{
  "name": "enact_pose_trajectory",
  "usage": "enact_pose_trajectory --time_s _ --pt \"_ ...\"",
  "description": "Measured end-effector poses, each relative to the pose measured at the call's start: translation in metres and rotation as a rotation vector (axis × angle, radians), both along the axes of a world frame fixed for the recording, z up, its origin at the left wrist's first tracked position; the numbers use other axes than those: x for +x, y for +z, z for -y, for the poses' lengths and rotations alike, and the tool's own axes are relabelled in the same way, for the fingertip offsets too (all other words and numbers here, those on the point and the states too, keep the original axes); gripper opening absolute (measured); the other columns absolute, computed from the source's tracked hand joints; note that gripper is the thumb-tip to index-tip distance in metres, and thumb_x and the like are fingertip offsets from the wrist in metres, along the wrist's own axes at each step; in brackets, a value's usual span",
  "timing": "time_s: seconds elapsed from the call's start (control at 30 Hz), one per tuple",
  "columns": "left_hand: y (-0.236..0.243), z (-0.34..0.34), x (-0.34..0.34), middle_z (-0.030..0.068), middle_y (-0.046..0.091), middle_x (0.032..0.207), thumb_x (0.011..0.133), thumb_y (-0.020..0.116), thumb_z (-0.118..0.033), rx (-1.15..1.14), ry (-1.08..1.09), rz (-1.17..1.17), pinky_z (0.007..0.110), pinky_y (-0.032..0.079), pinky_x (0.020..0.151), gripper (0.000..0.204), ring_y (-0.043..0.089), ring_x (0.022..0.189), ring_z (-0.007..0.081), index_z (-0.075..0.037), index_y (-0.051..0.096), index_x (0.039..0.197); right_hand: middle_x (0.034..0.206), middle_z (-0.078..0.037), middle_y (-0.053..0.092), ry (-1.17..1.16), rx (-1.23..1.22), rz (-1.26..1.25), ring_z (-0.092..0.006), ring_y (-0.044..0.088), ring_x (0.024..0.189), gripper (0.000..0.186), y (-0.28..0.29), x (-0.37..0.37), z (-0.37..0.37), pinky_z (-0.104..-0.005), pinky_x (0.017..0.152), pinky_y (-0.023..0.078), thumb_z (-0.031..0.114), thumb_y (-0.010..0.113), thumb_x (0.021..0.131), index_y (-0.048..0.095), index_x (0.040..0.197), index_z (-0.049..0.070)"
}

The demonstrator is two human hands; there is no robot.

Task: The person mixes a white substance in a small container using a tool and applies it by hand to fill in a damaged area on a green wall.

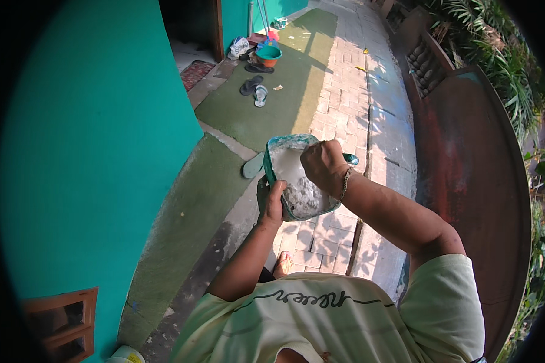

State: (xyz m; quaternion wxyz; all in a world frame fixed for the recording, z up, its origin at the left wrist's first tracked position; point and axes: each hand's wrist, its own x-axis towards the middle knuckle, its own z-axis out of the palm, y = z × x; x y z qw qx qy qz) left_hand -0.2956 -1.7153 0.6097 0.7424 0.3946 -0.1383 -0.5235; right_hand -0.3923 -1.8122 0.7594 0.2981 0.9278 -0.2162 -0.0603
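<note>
In the head view, the squarish, round-cornered teal tub, plastic by its look, is held over the pale, sunlit block paving, in front of the person's chest. The left hand clasps its near-left side, thumb at the rim and the other fingers wrapped outside in shadow. The right hand is curled into a closed fist over the tub's right half; whether it grips anything is hidden. A dark green, rounded handle-like end shows just past its knuckles, belonging to tub or tool, which cannot be told. The step in hand looks like stirring or scooping the white mixture, smooth and milky toward the far side, crumbly and lumpy toward the near side. The next move seems to call for a firm left hold and working into those dry-looking clumps. Chalky smears coat the tub's inner walls; a silvery chain bracelet circles the right wrist.
</note>
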Motion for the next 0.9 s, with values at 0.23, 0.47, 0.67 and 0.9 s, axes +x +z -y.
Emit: enact_pose_trajectory --time_s 0.23,0.47,0.67,0.9 --pt "-0.032 0.067 0.004 0.0055 0.059 0.107 0.082 0.055 -0.027 0.004 0.000 -0.061 0.034 0.046 0.088 0.040 0.058 0.098 0.0186 -0.004 0.059 0.115 0.064 -0.002 0.061 0.071 0.037 0.096 -0.0174 0.061 0.062 0.009 -0.015 -0.016 0.066 -0.0335 0.056 0.041 0.015 0.057 0.080 0.064 0.080 0.009" --pt "-0.038 0.140 0.045 0.0071 0.061 0.111 0.084 0.055 -0.026 -0.063 0.160 -0.045 0.035 0.047 0.088 0.041 0.058 0.099 0.0193 -0.002 0.059 0.117 0.060 -0.009 0.061 0.152 0.239 0.269 -0.0263 0.063 0.060 0.007 -0.012 0.017 0.129 -0.0382 0.059 0.049 0.011 0.061 0.070 0.058 0.063 0.011" --pt "0.004 0.179 0.095 0.0058 0.061 0.093 0.079 0.065 -0.022 -0.007 0.243 0.074 0.029 0.046 0.078 0.033 0.055 0.085 0.0140 0.004 0.060 0.099 0.063 -0.009 0.062 0.082 0.449 0.313 -0.0254 0.067 0.064 0.007 -0.011 0.052 0.186 -0.0364 0.057 0.053 0.015 0.066 0.073 0.063 0.068 0.010" --pt "0.008 0.211 0.157 0.0082 0.059 0.102 0.078 0.065 -0.021 -0.031 0.226 0.128 0.030 0.045 0.081 0.042 0.054 0.090 0.0151 0.004 0.054 0.111 0.074 -0.011 0.068 -0.072 0.709 0.146 -0.0290 0.069 0.071 0.017 -0.003 0.097 0.233 -0.0398 0.065 0.055 0.027 0.069 0.074 0.069 0.078 0.010"
